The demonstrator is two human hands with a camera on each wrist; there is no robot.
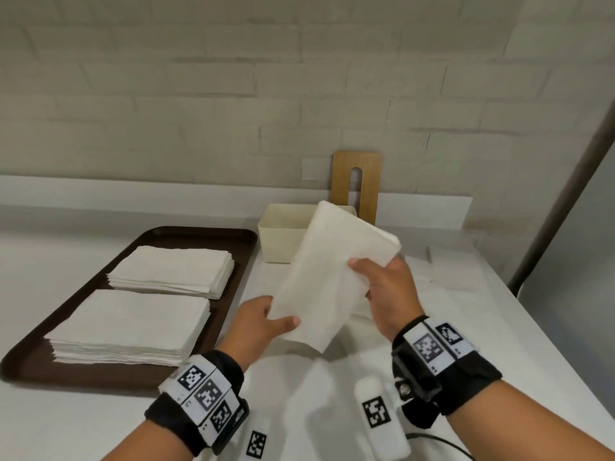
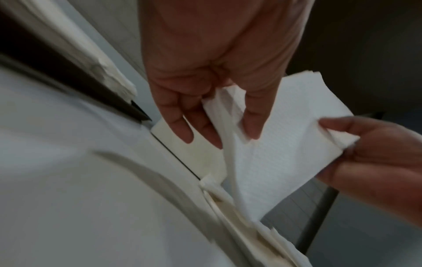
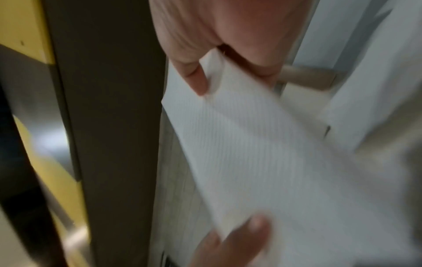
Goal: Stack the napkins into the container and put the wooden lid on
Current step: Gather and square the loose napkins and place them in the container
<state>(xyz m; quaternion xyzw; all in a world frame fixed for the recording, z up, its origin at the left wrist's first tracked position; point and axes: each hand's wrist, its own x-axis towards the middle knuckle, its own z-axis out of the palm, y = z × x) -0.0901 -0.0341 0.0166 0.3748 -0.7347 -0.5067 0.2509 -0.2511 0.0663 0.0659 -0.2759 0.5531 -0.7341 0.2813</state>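
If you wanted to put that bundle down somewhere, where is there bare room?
Bare counter lies right of the right hand, toward the edge, and in front of the brown tray. The tray is crowded with two napkin stacks. The cream container looks open; its inside is hidden by the held napkins.

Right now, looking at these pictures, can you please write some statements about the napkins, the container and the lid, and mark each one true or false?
1. Both hands hold one bundle of napkins above the table. True: the left hand grips its near end, the right hand its far side.
2. The wooden lid sits on the container. False: it leans upright against the wall behind the container.
3. Two napkin stacks lie on the brown tray. True.
4. The tray is to the right of the container. False: it is to the left.
5. The lid has a slot. True.
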